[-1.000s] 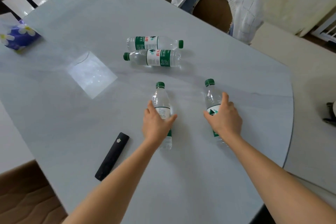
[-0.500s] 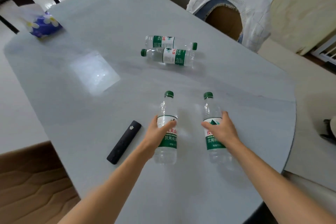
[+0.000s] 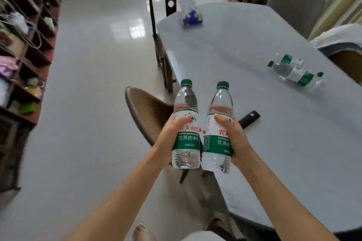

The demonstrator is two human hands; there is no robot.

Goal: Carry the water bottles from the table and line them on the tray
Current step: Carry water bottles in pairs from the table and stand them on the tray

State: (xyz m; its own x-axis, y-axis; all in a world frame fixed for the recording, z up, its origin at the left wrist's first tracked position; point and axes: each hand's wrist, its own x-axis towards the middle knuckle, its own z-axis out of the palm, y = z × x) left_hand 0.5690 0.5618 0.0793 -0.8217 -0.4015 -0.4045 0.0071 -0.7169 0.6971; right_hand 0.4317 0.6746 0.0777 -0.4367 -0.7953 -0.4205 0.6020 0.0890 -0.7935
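My left hand [image 3: 168, 141] grips a clear water bottle [image 3: 186, 123] with a green cap and a green and white label, held upright off the table. My right hand [image 3: 233, 139] grips a second, matching bottle [image 3: 218, 129] right beside it; the two bottles nearly touch. Both hang over the left edge of the grey table [image 3: 254, 103]. Two more bottles [image 3: 295, 72] lie on their sides on the table at the right. No tray is in view.
A black remote [image 3: 249, 118] lies on the table just behind my right hand. A blue tissue pack [image 3: 191, 15] sits at the table's far end. A brown chair [image 3: 147, 111] and a dark wooden chair [image 3: 166, 6] stand left of the table; shelves line the left wall.
Both hands lifted their bottles off the table and brought them together. My view swung left, so the open floor and shelves now show and the lying bottles sit at the right.
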